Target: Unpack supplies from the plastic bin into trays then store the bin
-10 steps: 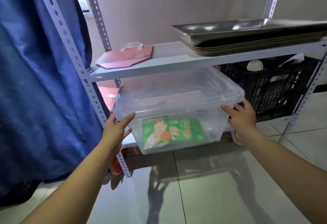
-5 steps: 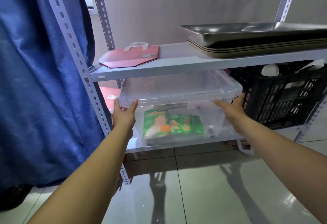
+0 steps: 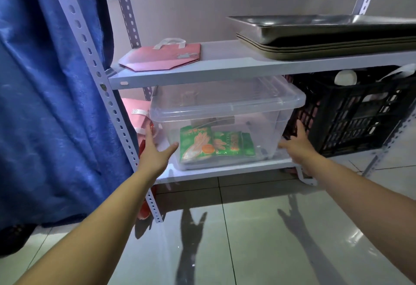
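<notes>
left hand [image 3: 155, 153] open, fingers straight along bin's left side, holding nothing | clear lidded plastic bin [image 3: 227, 113] on lower shelf [image 3: 225, 170], green packets [image 3: 216, 145] inside | right hand [image 3: 297, 143] open, flat at bin's right side | black crate [image 3: 360, 113] beside bin

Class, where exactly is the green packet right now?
In the head view, the green packet lies inside the clear plastic bin on the bottom shelf, left of the black crate.
</notes>
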`<act>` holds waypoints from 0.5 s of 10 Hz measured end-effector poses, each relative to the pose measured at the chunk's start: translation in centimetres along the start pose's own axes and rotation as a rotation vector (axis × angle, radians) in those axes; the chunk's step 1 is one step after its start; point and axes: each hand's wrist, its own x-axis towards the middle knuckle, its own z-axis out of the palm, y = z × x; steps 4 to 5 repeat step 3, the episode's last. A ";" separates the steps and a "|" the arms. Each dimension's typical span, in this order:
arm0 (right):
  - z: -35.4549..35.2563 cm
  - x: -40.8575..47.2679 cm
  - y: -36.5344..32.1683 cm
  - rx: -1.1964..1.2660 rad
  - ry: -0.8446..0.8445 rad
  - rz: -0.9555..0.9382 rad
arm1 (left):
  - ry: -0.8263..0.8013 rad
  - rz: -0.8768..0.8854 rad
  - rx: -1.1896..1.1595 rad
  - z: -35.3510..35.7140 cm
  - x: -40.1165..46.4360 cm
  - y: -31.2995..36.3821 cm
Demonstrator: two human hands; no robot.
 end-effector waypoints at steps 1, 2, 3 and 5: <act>1.8 -2.9 3.3 -0.282 -0.052 -0.097 | -0.201 -0.011 0.387 0.4 -1.8 -4.3; 1.8 -5.2 3.3 -0.497 -0.143 0.017 | -0.288 -0.156 0.590 0.2 -2.5 -3.9; 0.8 -8.0 1.0 -0.559 -0.140 0.057 | -0.352 -0.169 0.583 0.0 -3.7 -0.8; 0.8 -8.0 1.0 -0.559 -0.140 0.057 | -0.352 -0.169 0.583 0.0 -3.7 -0.8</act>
